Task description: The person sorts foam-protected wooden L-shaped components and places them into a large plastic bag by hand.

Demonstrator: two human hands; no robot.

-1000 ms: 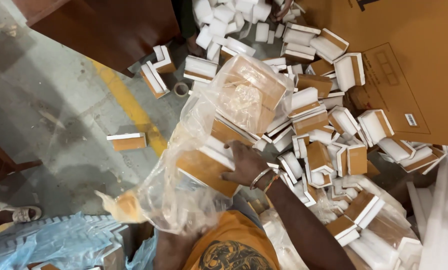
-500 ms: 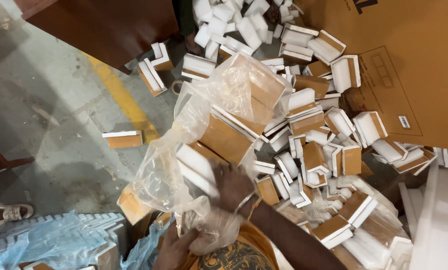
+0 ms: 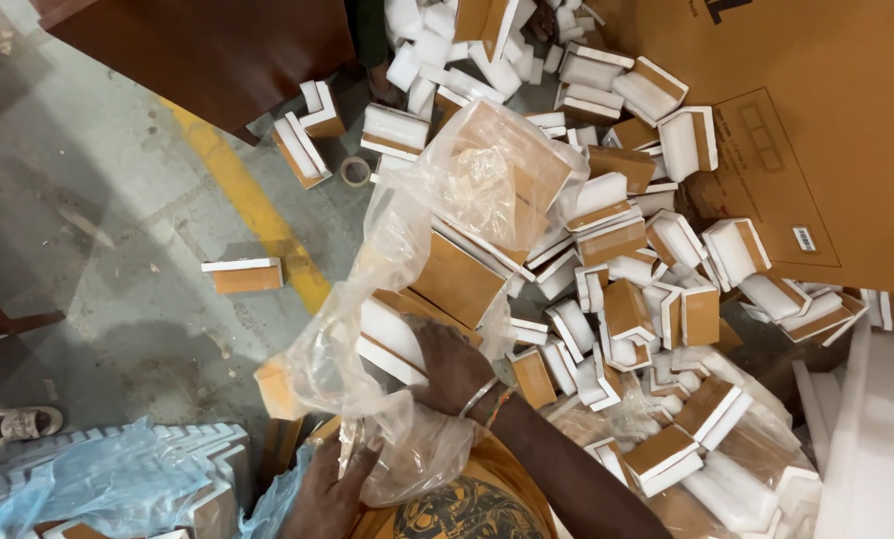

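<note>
- Head view: the right hand [image 3: 454,364] now lies flat on a corner piece [image 3: 392,339] inside the clear bag [image 3: 407,269], where a second ago it reached further right into the pile [image 3: 646,299].
- Left hand [image 3: 329,491] has come up at the near edge, fingers closed on the bag's mouth.
- Bag sits at centre, stuffed with brown-and-white pieces, over the concrete floor [image 3: 97,250].
- Packing seems to be moving along, judging by the fuller bag.

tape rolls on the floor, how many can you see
1. A single tape roll lies flat on the concrete floor, just left of the foam-and-cardboard corner pieces and above the clear plastic bag. More could be buried under the pile.
</note>
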